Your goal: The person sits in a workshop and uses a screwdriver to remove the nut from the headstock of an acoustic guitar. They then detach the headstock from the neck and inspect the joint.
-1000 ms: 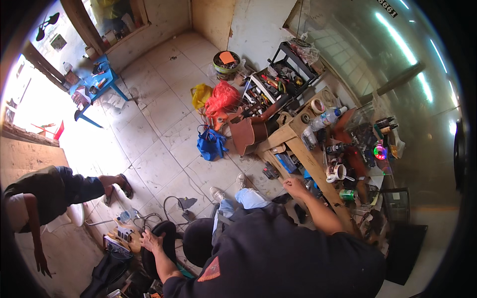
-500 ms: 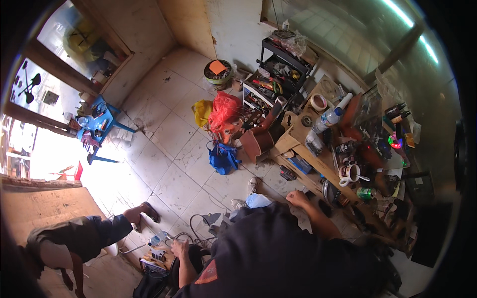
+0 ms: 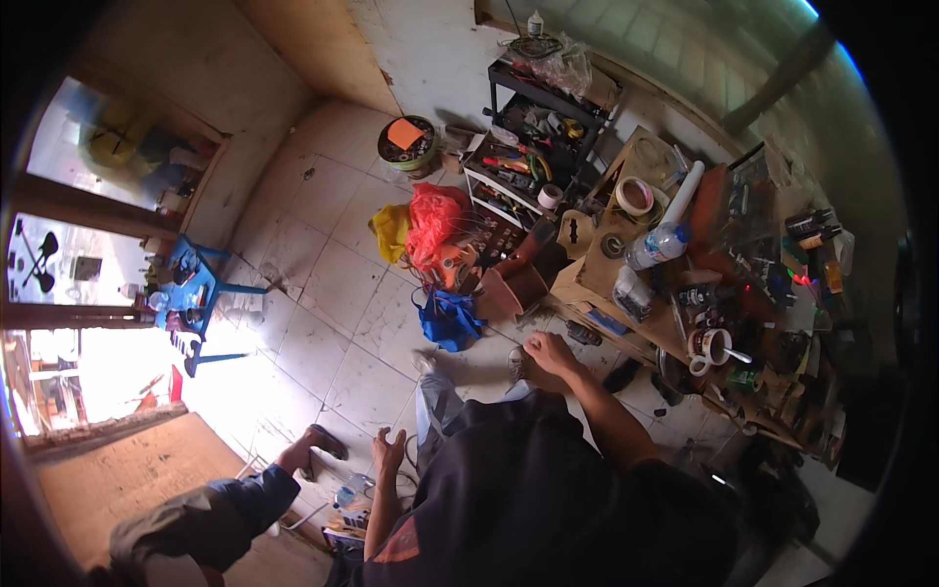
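My left hand point(image 3: 388, 452) is raised beside my left leg, fingers apart and holding nothing, above cables and a plastic bottle point(image 3: 344, 497) near the floor. Below it, a pale wooden electric guitar point(image 3: 360, 504) is partly hidden by my arm. My right hand point(image 3: 546, 351) is loosely closed above my right shoe point(image 3: 518, 365), left of the cluttered wooden workbench point(image 3: 626, 292); whether anything is in it is too small to tell. The bench holds tape rolls point(image 3: 634, 194), a water bottle point(image 3: 653, 247), a mug point(image 3: 708, 344) and several tools.
Another person point(image 3: 201, 533) bends beside a wooden board point(image 3: 117, 465) at lower left. A blue plastic table point(image 3: 201, 289) stands by the bright doorway. Blue point(image 3: 445, 323), red point(image 3: 435, 220) and yellow point(image 3: 391, 230) bags lie ahead, near a tool cart point(image 3: 518, 166) and a bucket point(image 3: 409, 147).
The view has turned and shifted. My left hand has come up off the guitar body. My right hand has moved inward, away from the bench. The other person has bent further down.
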The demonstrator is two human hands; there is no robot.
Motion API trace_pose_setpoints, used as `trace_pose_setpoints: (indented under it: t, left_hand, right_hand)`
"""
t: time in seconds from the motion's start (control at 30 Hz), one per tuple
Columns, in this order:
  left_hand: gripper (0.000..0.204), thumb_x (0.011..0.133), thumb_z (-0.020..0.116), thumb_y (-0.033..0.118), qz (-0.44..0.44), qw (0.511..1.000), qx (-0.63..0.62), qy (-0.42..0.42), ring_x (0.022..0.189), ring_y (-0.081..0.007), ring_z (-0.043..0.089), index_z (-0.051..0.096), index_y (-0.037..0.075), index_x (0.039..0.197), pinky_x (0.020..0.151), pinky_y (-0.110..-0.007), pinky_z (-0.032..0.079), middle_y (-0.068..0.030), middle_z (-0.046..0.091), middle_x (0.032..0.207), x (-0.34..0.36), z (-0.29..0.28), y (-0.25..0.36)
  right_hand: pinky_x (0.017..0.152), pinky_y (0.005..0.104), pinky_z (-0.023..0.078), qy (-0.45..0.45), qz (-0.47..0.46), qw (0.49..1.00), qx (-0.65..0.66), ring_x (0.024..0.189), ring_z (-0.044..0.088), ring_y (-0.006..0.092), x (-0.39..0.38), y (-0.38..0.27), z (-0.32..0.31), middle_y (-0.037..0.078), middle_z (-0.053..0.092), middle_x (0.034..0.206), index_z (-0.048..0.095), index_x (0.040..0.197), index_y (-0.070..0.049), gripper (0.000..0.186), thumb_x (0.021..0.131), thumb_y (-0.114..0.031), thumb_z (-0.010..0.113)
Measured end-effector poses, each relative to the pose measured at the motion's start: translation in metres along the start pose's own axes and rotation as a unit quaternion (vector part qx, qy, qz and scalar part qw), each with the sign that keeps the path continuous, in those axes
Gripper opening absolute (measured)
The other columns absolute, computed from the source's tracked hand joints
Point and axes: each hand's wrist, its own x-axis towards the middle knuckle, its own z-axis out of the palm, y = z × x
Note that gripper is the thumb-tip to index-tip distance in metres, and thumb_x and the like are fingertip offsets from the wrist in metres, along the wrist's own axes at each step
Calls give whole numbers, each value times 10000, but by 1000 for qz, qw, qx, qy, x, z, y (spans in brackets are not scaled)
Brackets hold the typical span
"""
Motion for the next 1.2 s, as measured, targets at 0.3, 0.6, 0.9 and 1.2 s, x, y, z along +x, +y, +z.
trace_pose_setpoints:
  t: [0.3, 0.6, 0.9, 1.2]
  left_hand:
    - [672, 868, 678, 522, 5, 996, -16, -92, 1188, -413, 617, 625, -6, 1282, 1010, -474, 477, -285, 659, 1234, 152, -41, -28]
    - [612, 904, 642, 493, 75, 973, 37, -215, 1166, -406, 621, 622, 21, 1292, 1000, -479, 481, -262, 663, 1220, 242, -38, 13]
    - [665, 857, 692, 403, 5, 980, 143, -138, 1117, -455, 570, 456, 23, 1348, 935, -521, 489, -254, 523, 1224, 241, 38, 55]
    - [599, 833, 708, 353, 18, 969, 179, -166, 1111, -431, 575, 490, 37, 1292, 900, -524, 491, -228, 538, 1187, 258, 77, 54]
  right_hand:
    - [719, 341, 545, 126, 14, 990, 65, 817, 721, 227, 106, -96, 35, 140, 736, 888, 702, 1060, -7, 218, 951, -194, 681]
    - [742, 458, 532, 245, -33, 969, 5, 818, 678, 388, 290, -137, 58, 190, 695, 851, 666, 945, -10, 134, 937, -141, 637]
    - [821, 493, 549, 176, 45, 948, -260, 947, 666, 384, 485, -14, 64, 214, 679, 974, 679, 938, 13, 151, 906, -104, 589]
    - [967, 487, 529, 16, 214, 935, -283, 1135, 638, 420, 534, 77, 38, 279, 669, 1159, 682, 1133, 21, 289, 916, -103, 538]
